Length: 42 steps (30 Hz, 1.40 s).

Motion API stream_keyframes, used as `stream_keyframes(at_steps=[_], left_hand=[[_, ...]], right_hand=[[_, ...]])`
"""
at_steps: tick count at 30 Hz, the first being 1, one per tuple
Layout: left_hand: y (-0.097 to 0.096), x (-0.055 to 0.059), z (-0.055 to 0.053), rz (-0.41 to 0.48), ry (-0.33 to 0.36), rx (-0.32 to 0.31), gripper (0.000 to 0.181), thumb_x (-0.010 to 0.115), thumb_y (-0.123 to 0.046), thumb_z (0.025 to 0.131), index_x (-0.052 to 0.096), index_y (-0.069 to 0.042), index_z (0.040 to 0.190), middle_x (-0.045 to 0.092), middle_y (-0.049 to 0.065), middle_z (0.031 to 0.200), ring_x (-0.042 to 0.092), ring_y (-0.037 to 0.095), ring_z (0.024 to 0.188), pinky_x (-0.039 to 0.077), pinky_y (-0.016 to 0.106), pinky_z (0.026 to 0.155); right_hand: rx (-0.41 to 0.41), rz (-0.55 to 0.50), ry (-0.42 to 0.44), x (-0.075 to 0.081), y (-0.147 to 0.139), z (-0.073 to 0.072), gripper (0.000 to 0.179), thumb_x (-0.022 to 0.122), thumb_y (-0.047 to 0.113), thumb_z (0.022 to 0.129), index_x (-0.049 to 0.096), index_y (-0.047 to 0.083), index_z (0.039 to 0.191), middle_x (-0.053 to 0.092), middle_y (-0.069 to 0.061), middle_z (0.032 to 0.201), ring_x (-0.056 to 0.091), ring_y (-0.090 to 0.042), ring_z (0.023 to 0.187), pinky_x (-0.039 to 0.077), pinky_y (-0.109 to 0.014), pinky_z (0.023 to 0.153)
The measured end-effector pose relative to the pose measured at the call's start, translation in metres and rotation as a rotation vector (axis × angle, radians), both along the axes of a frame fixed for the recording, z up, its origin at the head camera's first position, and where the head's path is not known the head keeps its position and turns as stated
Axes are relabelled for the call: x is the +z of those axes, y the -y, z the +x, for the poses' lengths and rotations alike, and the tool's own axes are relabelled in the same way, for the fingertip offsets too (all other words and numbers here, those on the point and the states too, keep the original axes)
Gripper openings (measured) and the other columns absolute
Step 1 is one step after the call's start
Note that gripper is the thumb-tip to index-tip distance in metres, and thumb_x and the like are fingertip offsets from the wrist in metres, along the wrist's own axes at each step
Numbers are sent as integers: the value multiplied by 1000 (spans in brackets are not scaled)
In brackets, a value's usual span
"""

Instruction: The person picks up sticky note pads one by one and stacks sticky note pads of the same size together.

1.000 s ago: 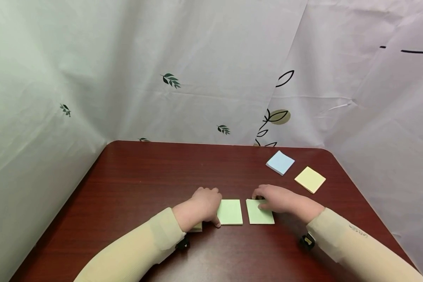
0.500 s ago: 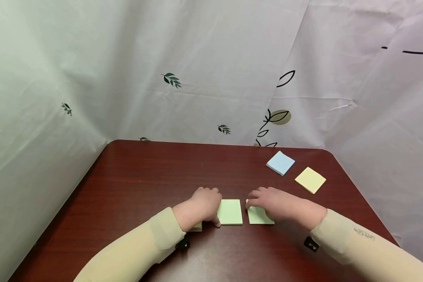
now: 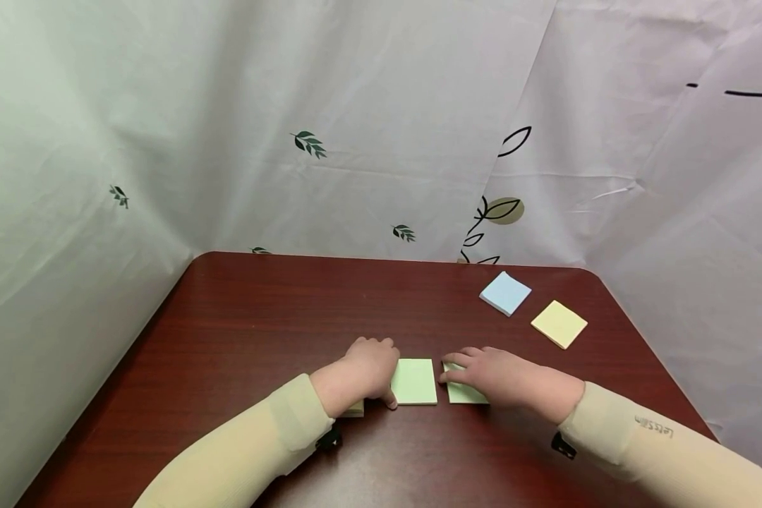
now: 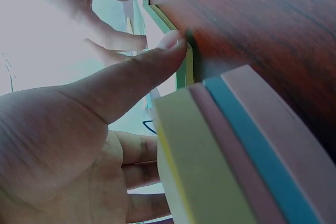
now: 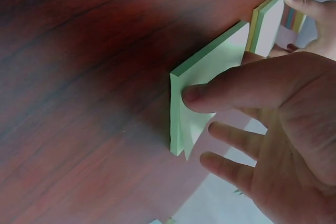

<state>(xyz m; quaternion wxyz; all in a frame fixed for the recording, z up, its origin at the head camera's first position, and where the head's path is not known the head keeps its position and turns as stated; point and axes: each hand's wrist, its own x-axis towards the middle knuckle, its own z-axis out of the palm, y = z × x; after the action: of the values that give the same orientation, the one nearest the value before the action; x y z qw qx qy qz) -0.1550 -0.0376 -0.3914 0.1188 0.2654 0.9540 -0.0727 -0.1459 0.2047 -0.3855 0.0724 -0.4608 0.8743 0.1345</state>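
Note:
Two light green sticky note pads lie side by side with a narrow gap between them. My left hand (image 3: pixel 370 367) holds the left green pad (image 3: pixel 417 382) at its left side, thumb at the near corner; a yellow layer shows beneath that pad in the right wrist view. My right hand (image 3: pixel 492 374) rests over the right green pad (image 5: pixel 210 59), its thumb on the top face and its other fingers loosely spread. A corner of the top sheet (image 5: pixel 194 135) stands away from this pad. The palm hides part of it in the head view.
Beside my left wrist stands a stack of yellow, pink and blue sticky note pads (image 4: pixel 231 145), mostly hidden in the head view. A blue pad (image 3: pixel 505 293) and a yellow pad (image 3: pixel 559 324) lie at the back right of the brown table (image 3: pixel 279 303). White curtains surround it.
My right hand has shifted left and slightly nearer over the right green pad, its fingertips now at the pad's left edge. My left hand and the other pads have stayed put.

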Motion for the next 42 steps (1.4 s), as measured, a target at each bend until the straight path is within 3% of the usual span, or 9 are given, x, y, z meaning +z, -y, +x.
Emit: stream_keyframes(at_steps=[13,20,26,32,38,42], left_hand=[[0,1,1,5,-1,-2,70,86,-61,63,68,-14,110,57,1,97,61,24,89,48,37,80],[1,1,1,5,-2,-5,70,86,-62,63,68,-13,111,58,1,98,62,24,90,49,37,79],[1,0,0,-5,1,0,72,85,-63,64,67,-14,113,58,1,100,62,24,91,49,37,79],[2,0,0,-1,7,2,72,85,-62,64,67,-14,114,58,1,102,61,24,92,49,36,81],[1,1,0,0,14,1,72,85,-62,64,67,-14,115,57,1,101,60,23,91,49,36,81],[1,1,1,5,19,5,72,85,-62,65,66,-14,115,57,1,101,60,23,90,49,37,81]], right_hand=[[-131,-54,145,0,-4,-6,78,67,-16,72,59,32,133,48,-2,143,56,-27,115,51,-33,72],[-169,-61,183,0,-2,-11,73,69,-14,68,59,29,126,46,-2,144,54,-26,114,47,-29,66],[-151,-64,172,-1,0,-14,69,70,-13,67,57,26,121,45,-4,143,54,-26,113,50,-31,72],[-140,-100,189,2,0,-16,67,71,-15,64,55,23,116,45,-6,139,54,-27,112,48,-28,66],[-86,-127,136,2,-5,-19,58,73,-9,67,57,25,112,50,-2,124,57,-24,100,49,-35,78],[-132,-138,181,2,-7,-21,54,75,-3,70,59,28,110,48,2,120,54,-21,97,48,-33,75]])
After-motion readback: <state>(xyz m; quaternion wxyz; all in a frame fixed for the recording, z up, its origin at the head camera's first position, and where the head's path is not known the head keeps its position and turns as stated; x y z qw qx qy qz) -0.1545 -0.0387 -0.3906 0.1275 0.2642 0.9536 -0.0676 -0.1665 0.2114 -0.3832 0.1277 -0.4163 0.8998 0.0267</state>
